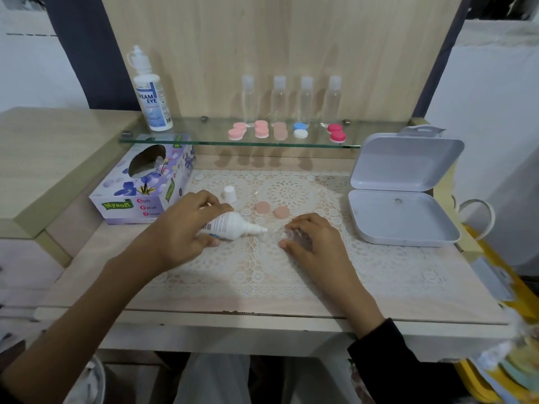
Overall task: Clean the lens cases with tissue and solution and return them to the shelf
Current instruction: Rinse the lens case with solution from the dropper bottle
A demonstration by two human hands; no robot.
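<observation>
1. Left hand [186, 225] has fingers and thumb curled round a small solution bottle [230, 225]. The bottle is tipped on its side, nozzle pointing right.
2. Right hand [309, 237] has fingers curled and pinches a clear lens case base [287, 236] between thumb and fingers, low over the lace mat [291, 266]. The base is see-through and its outline is hard to make out.
3. The nozzle tip is just beside the base; I cannot tell if they touch.
4. Two peach caps [262, 207] lie flat on the mat, just beyond the hands and near each other.
5. A white bottle cap [229, 193] stands upright on the mat, behind the left hand.
6. A tissue box [145, 185] sits on the tabletop [437, 298] at the left, partly under the glass shelf [201, 131].
7. The shelf carries five closed lens cases [261, 129] in a row: two pink, one peach, one blue and white, one red.
8. Behind them stand four clear bottles [250, 97]; a large solution bottle [151, 97] stands at the shelf's left end.
9. A pale box [402, 217] lies open at the right, its lid tilted back.
</observation>
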